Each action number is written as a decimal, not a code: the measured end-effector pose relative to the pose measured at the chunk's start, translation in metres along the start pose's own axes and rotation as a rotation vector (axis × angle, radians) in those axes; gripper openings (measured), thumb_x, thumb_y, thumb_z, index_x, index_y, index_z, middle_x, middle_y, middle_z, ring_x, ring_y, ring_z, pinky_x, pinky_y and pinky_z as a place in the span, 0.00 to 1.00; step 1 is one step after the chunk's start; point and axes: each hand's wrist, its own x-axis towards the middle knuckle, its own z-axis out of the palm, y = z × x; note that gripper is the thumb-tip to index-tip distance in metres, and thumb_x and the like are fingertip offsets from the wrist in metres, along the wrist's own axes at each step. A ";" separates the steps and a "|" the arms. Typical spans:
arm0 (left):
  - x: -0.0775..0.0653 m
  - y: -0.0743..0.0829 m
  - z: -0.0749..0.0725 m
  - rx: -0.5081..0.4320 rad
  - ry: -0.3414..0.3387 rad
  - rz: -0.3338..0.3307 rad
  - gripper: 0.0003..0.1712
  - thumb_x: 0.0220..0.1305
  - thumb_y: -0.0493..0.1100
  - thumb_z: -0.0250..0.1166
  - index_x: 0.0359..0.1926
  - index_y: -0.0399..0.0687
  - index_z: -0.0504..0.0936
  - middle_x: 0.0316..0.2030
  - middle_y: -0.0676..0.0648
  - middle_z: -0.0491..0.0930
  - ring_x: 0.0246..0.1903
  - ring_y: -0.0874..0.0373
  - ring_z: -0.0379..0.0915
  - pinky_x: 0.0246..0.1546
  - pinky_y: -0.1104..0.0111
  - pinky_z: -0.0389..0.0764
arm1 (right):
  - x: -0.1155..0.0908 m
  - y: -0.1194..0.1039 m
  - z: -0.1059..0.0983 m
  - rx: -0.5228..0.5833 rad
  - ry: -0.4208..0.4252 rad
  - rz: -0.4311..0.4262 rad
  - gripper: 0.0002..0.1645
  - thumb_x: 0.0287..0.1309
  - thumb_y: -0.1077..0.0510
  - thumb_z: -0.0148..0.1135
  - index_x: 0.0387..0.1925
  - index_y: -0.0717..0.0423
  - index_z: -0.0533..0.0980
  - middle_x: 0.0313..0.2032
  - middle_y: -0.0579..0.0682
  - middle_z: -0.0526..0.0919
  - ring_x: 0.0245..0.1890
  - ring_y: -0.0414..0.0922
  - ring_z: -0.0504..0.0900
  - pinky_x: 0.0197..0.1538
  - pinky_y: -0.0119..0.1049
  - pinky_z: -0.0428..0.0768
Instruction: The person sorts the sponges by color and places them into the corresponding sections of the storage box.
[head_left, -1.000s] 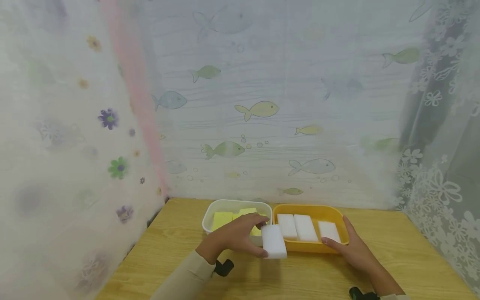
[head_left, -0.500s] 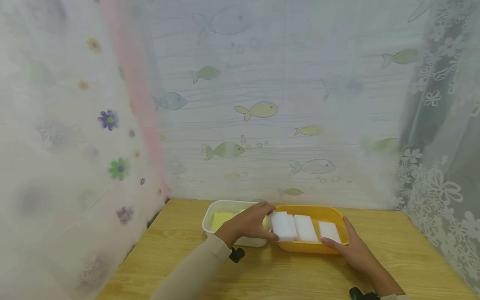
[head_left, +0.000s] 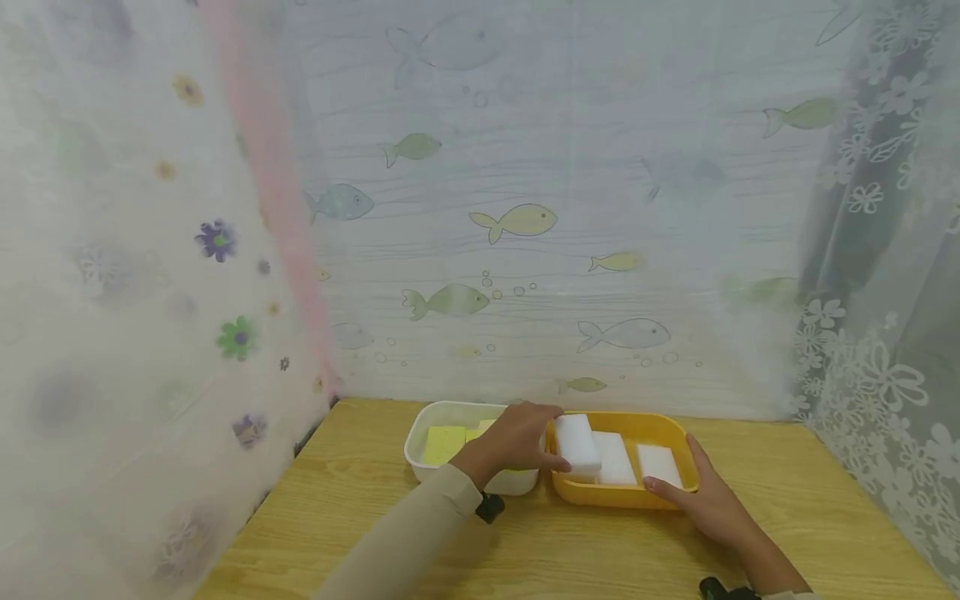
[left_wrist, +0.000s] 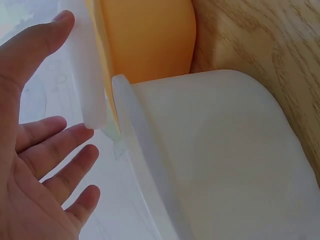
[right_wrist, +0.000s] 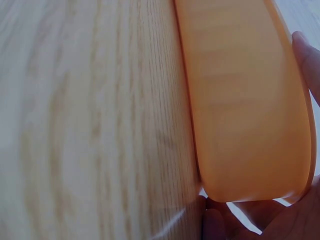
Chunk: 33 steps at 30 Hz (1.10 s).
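Note:
Between thumb and fingers, my left hand [head_left: 517, 437] pinches a white sponge block [head_left: 577, 446], tilted over the left end of a yellow-orange plastic box [head_left: 618, 497]. The left wrist view shows the thumb on one face of this block, with fingertips at its lower edge. Inside the box lie a white block [head_left: 615, 458] right beside the held one and another white block [head_left: 658, 464] near the right end. Anything under the held block is hidden. My right hand [head_left: 708, 500] grips the box's right end, thumb over the front rim and other fingers round the end wall.
A white plastic box [head_left: 517, 483] with several yellow sponge blocks [head_left: 446, 444] stands left of the orange one, partly behind my left hand. Both boxes are on a wood-grain table [head_left: 570, 554]. Behind hangs a curtain [head_left: 525, 350] printed with fish.
My left hand has carried the white sponge block from in front of the gap between the boxes, up and rightward, over the orange box's left end. The right hand keeps its grip.

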 end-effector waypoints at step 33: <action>-0.047 -0.032 -0.012 -0.034 -0.034 -0.057 0.49 0.65 0.72 0.64 0.77 0.50 0.66 0.76 0.46 0.65 0.75 0.48 0.62 0.74 0.54 0.66 | -0.008 0.000 0.009 0.018 -0.011 0.018 0.74 0.65 0.26 0.60 0.80 0.47 0.17 0.79 0.73 0.31 0.75 0.79 0.43 0.67 0.79 0.57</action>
